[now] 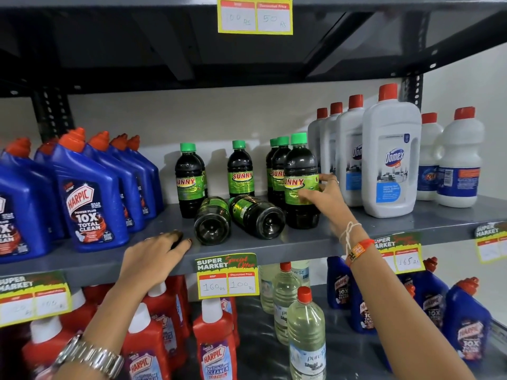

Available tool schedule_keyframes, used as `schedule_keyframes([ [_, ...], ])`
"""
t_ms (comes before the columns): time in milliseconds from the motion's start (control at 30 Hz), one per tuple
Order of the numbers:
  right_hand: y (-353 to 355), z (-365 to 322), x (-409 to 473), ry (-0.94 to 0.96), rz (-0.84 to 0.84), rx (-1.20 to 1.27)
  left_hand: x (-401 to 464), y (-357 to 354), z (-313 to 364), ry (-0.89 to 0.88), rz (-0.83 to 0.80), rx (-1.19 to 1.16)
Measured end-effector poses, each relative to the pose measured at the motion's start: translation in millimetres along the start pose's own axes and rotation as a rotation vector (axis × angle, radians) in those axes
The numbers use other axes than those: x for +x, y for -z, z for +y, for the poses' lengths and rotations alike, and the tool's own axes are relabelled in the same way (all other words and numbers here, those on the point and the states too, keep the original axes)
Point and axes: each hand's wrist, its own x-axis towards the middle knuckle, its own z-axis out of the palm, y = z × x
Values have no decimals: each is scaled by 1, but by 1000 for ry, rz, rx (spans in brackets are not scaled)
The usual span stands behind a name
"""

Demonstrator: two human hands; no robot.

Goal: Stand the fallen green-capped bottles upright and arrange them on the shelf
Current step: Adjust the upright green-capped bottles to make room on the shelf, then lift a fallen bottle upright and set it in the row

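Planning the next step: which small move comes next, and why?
Probably the left hand should slide right and grip the nearer fallen bottle: two bottles lie on their sides, bases forward, and that hand rests empty on the shelf beside it, while the right hand holds an upright bottle.

Dark bottles, green caps, on grey steel

Dark plastic green-capped bottles (301, 185) wear green labels with red lettering — flanked by blue plastic red-capped bottles (90, 198) and white plastic red-capped bottles (391, 160) — on the grey metal shelf (384, 229).
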Motion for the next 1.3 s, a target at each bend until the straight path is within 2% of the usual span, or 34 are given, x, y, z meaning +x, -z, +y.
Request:
schedule_keyframes([
  [33,-1,0,0,22,22,-61,0,0,0,-3,-1,11],
  [167,-19,1,-14,168,285,-631,1,-1,1,0,-12,29],
  [233,-24,0,-19,241,368,-737,0,0,1,-12,-11,55],
  [300,-22,1,-16,246,359,-676,-1,2,0,-9,-16,65],
  [500,-5,6,0,107,112,-233,2,4,2,65,-74,-45],
  [633,-2,3,0,86,26,-151,3,7,-2,61,-105,-155],
  [700,-3,1,-6,161,92,-268,3,6,-1,70,-111,-158],
  [800,-9,-14,-27,450,341,-474,4,7,-4,143,-129,-269],
  [867,-19,-32,-38,645,411,-496,3,7,-7,148,-146,-288],
  [933,-33,-49,-42,739,293,-537,-1,6,-9,135,-144,-263],
  [1000,-50,-61,-39,723,49,-684,-7,4,-8,127,-98,-239],
  [1067,-68,-67,-31,583,-245,-898,-11,3,-4,122,-40,-226],
  [1133,-82,-70,-23,343,-490,-1080,-12,4,-2,147,-3,-253],
  [1200,-91,-70,-15,167,-606,-1170,-13,5,-1,163,31,-272],
  [1300,-99,-66,-7,72,-645,-1236,-13,2,-1,145,79,-253],
])
